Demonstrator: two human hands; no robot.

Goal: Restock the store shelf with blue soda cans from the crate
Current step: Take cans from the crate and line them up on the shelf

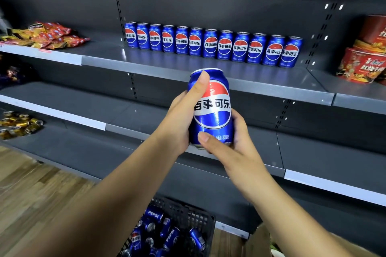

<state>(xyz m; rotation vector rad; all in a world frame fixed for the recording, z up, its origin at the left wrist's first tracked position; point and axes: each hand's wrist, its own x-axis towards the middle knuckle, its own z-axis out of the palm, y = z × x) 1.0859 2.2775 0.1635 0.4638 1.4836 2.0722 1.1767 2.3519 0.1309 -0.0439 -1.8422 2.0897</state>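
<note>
Your left hand [179, 123] and right hand [231, 144] both grip one upright blue soda can [211, 108] in mid-air below the shelf [158, 59], so lifting it carelessly could topple the row of cans [211, 45].

Shelf [158, 62] front lies bare; row of cans [211, 45] lines its back

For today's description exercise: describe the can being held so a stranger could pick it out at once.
Start at the dark store shelf with its row of blue cans. In front, the left hand and right hand grip one blue can, the only one off the shelf.
</note>
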